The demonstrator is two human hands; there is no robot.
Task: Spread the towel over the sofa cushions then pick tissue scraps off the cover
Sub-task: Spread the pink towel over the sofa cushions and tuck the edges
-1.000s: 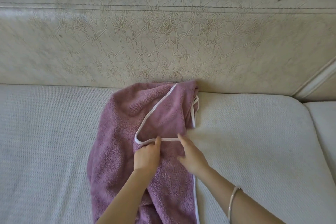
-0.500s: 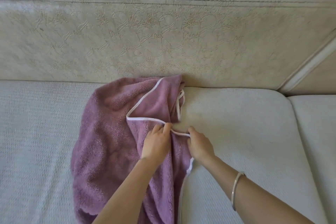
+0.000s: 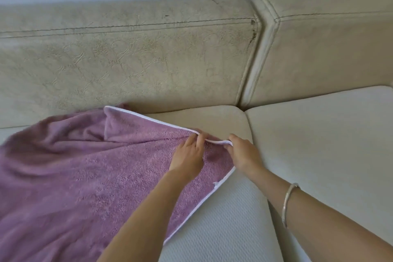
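A mauve towel (image 3: 70, 172) with white piping lies partly unfolded over the left seat cushion (image 3: 225, 225) of a cream sofa. Its upper right corner is pulled out toward the cushion's right end. My left hand (image 3: 188, 158) pinches the white edge near that corner. Just to the right, my right hand (image 3: 244, 153) grips the corner itself. A silver bangle sits on my right wrist. I see no tissue scraps.
The sofa backrest (image 3: 131, 64) rises directly behind the towel. A second seat cushion (image 3: 323, 138) lies to the right across a seam, with its own back section (image 3: 331, 49) above. A pale wall shows behind the sofa.
Both hands have drawn the towel's edge to the right, opening the bunched towel out wider across the cushion. The view has swung right, revealing the neighbouring cushion.
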